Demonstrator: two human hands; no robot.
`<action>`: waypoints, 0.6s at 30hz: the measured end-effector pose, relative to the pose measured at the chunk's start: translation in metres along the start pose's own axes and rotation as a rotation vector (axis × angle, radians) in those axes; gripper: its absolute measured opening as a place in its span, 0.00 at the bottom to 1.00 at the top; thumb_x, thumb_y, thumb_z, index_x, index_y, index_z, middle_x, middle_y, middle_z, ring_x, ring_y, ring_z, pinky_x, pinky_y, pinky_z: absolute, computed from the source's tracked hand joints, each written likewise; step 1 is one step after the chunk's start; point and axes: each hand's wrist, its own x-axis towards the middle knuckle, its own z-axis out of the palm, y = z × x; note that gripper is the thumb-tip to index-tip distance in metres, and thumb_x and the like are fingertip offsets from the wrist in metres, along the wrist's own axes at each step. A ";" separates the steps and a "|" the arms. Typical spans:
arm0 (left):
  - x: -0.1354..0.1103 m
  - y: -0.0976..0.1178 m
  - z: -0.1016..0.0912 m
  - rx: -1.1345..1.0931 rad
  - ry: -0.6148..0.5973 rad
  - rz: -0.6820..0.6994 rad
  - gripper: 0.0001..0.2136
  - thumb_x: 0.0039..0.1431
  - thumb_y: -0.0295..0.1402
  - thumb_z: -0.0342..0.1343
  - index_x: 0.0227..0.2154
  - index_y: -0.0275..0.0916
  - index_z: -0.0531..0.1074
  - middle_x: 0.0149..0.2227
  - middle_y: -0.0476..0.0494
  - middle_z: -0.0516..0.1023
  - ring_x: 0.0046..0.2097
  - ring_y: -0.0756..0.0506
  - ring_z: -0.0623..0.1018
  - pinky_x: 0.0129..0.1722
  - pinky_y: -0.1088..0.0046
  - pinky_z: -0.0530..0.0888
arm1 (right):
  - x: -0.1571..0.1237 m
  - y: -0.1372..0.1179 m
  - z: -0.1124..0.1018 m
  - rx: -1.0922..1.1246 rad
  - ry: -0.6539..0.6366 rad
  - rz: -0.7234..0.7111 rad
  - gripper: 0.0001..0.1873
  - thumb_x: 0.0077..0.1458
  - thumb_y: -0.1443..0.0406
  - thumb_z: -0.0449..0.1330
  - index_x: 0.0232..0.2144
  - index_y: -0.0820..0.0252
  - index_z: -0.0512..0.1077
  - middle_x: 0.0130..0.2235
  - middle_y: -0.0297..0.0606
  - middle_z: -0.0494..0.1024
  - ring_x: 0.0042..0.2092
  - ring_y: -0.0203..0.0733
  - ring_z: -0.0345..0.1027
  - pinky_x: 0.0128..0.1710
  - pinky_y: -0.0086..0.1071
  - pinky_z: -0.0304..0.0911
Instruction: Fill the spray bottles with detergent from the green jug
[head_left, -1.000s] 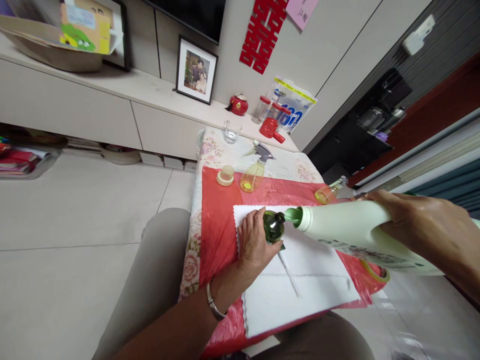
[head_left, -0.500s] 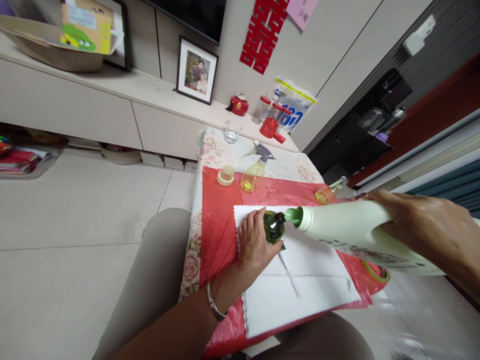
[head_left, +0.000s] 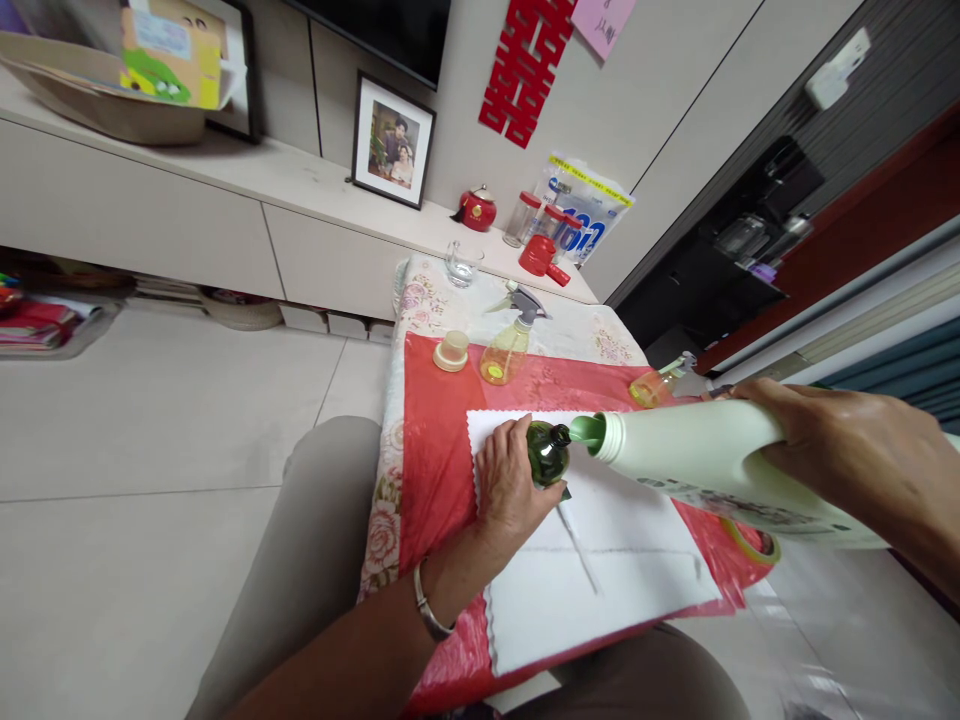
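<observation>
My left hand (head_left: 510,490) wraps round a small dark green bottle (head_left: 547,458), its narrow neck pointing toward the right. Gripped by the handle, a large pale green jug (head_left: 690,440) lies almost level in my right hand (head_left: 840,435). The jug's open spout is right at the bottle's mouth, with green liquid at its lip. Whether the liquid runs into the bottle is hard to tell. Beneath them is a white scallop-edged cloth (head_left: 600,620), on which a thin white tube (head_left: 579,550) lies below the bottle.
A red plastic sheet (head_left: 435,450) covers much of the flowered tablecloth. Behind my hands stand a pale cap (head_left: 451,352), a spray bottle (head_left: 506,348) and a glass cup (head_left: 463,266). Another spray bottle (head_left: 656,385) is beyond the jug; a tape roll (head_left: 750,540) lies right.
</observation>
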 end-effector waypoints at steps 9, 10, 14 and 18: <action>0.000 0.001 -0.002 0.002 -0.011 -0.014 0.42 0.40 0.28 0.73 0.59 0.44 0.59 0.56 0.38 0.71 0.59 0.32 0.72 0.58 0.49 0.70 | -0.001 0.000 -0.001 0.006 -0.012 0.009 0.23 0.54 0.64 0.53 0.52 0.38 0.71 0.46 0.28 0.81 0.42 0.51 0.76 0.30 0.36 0.61; 0.001 0.001 -0.002 -0.002 -0.012 -0.013 0.42 0.40 0.28 0.73 0.59 0.44 0.59 0.56 0.38 0.71 0.59 0.32 0.72 0.58 0.49 0.70 | -0.002 0.000 -0.001 0.013 -0.009 0.005 0.24 0.54 0.64 0.53 0.52 0.38 0.71 0.46 0.28 0.81 0.42 0.51 0.76 0.31 0.36 0.61; 0.001 0.001 -0.002 -0.009 -0.022 -0.011 0.43 0.40 0.28 0.74 0.59 0.43 0.58 0.57 0.36 0.71 0.59 0.32 0.72 0.58 0.49 0.70 | -0.002 0.001 0.000 0.023 0.002 0.013 0.24 0.54 0.64 0.53 0.52 0.37 0.71 0.43 0.29 0.81 0.40 0.50 0.76 0.30 0.36 0.61; 0.002 0.001 -0.002 0.008 -0.022 -0.004 0.43 0.40 0.28 0.74 0.59 0.41 0.58 0.56 0.36 0.72 0.58 0.31 0.72 0.57 0.49 0.71 | 0.002 0.001 0.005 0.042 0.022 0.028 0.26 0.50 0.63 0.56 0.52 0.35 0.72 0.43 0.28 0.81 0.38 0.48 0.75 0.29 0.34 0.58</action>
